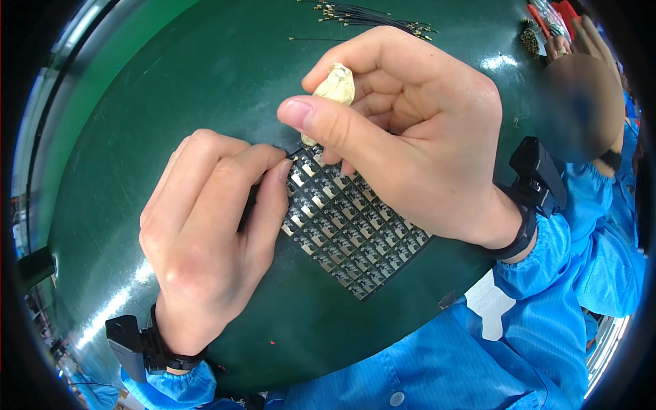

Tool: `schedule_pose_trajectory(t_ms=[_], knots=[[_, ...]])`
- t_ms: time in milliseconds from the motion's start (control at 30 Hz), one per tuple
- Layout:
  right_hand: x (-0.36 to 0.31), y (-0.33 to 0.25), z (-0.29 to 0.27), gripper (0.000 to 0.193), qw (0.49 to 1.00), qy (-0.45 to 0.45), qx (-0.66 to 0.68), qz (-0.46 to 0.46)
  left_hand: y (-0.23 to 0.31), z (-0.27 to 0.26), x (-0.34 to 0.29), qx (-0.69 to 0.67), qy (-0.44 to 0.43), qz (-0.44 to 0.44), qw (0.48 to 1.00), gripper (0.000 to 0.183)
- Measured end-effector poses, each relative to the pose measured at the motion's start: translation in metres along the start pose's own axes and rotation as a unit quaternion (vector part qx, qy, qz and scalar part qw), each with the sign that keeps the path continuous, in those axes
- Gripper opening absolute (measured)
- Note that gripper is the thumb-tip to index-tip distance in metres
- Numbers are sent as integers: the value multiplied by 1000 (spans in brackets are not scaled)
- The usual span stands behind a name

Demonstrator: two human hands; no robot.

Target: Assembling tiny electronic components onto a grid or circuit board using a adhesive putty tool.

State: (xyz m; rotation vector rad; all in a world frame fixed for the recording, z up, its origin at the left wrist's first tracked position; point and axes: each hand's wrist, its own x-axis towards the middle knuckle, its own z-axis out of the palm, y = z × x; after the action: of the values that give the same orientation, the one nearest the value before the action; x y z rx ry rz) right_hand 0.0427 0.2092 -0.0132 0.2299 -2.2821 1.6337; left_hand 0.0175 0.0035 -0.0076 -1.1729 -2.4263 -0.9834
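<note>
A dark panel of small circuit boards [355, 236] in rows, with silvery metal patches, lies at a slant on the green tabletop. My left hand [212, 225] pinches a thin black cable [295, 152] between thumb and fingertips at the panel's far left corner. Most of that cable is hidden by the fingers. In my right hand [417, 130], a tool wrapped in crumpled cream tape [336, 85] sits between thumb and forefinger. Its lower end points down beside the left fingertips, over the panel's far corner; the tip itself is too small to make out.
A loose bundle of thin black cables [369, 17] with gold-coloured ends lies at the far edge, one cable [314, 39] apart from it. At the far right sits another person in blue, a hand [591, 41] near red items and a coiled bundle [529, 39].
</note>
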Motion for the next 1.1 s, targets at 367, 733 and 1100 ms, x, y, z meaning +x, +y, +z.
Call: schedule_pose_trajectory(t_ms=[367, 733, 1100], knots=[[0, 4, 0, 15, 1000, -5, 6, -13, 0, 1, 0, -12, 12, 8, 1000, 18], [-1, 1, 1, 14, 1000, -7, 8, -19, 0, 0, -2, -4, 12, 12, 1000, 18], [-1, 3, 1, 13, 999, -15, 19, -23, -1, 0, -3, -6, 6, 7, 1000, 17]])
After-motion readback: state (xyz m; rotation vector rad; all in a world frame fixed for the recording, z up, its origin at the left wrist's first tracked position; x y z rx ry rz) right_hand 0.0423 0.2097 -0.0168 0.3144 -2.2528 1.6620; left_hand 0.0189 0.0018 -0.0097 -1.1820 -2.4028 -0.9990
